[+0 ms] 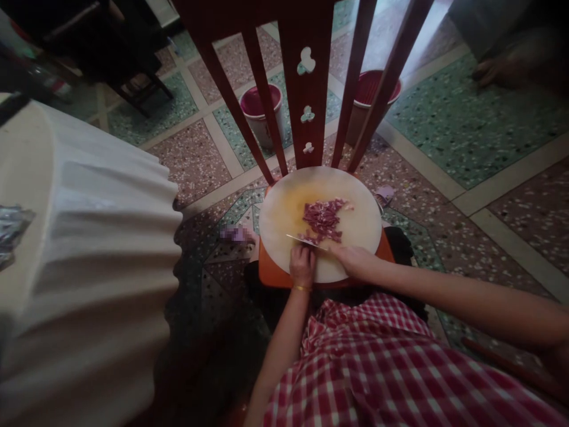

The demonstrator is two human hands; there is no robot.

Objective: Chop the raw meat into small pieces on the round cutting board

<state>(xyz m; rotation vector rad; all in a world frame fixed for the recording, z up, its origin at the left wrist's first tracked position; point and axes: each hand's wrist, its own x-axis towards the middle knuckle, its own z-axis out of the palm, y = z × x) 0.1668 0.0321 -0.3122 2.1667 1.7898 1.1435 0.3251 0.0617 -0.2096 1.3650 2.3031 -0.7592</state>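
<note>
A round white cutting board (280, 219) lies on the orange-brown seat of a wooden chair (272, 274) in front of me. Near its middle is a pile of chopped dark red meat (322, 218), with a few pieces spread toward the blade. My right hand (353, 260) is closed round the handle of a knife (306, 242), whose blade points left along the near side of the pile. Just below the blade, my left hand (303, 265) rests on the board with its fingers curled down. Whatever lies under those fingers is hidden.
The chair's slatted back (306, 89) rises beyond the board. Behind it on the speckled tile floor stand two bins, one on the left (265, 121) and one on the right (362, 112). A table with a pale draped cloth (102, 237) is at my left.
</note>
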